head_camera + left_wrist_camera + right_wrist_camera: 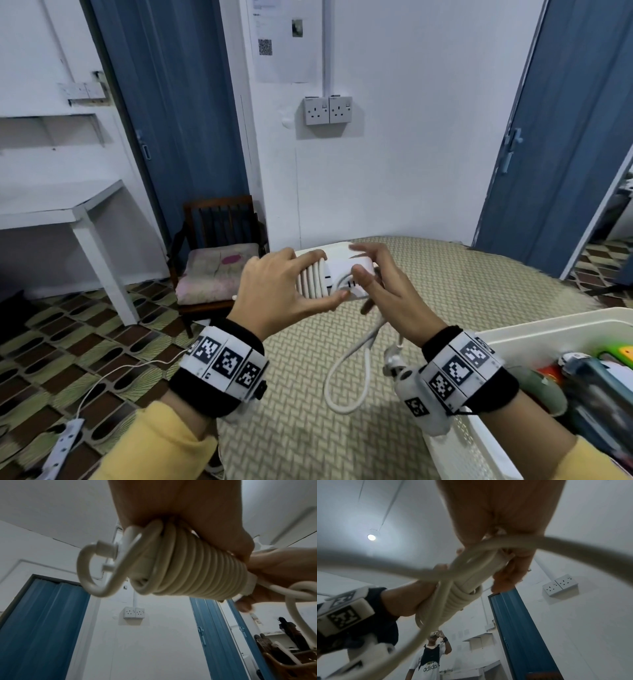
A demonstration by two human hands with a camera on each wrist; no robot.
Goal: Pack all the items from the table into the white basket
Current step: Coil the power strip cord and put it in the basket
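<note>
Handling of the extension strip [337, 274] depends on its two unlike parts: a rigid white plastic body, and a stiff yet springy cord [192, 566] wound round it in tight side-by-side turns. The strip is held in the air at the centre of the head view, above the woven-covered surface [462, 284], with the white basket [561, 325] at about 4 o'clock from it and already carrying several items. The left hand [277, 291] grips the wound end, fingers over the coils and thumb beneath. The right hand [383, 284] closes its thumb and fingers on the bare end of the body, where the cord leaves the winding. A free loop [349, 373] hangs from there toward 6 o'clock, and the plug end appears to lie near the right wrist, though it is partly hidden. Judged from these views, the item is light to moderate in weight and not fragile, but the smooth casing may slip and the coils are likely to spring loose if released. Take hold across the coils, pinning them to the body, and gather the hanging loop before lowering the bundle into the basket, since the loop could snag on the rim.
</note>
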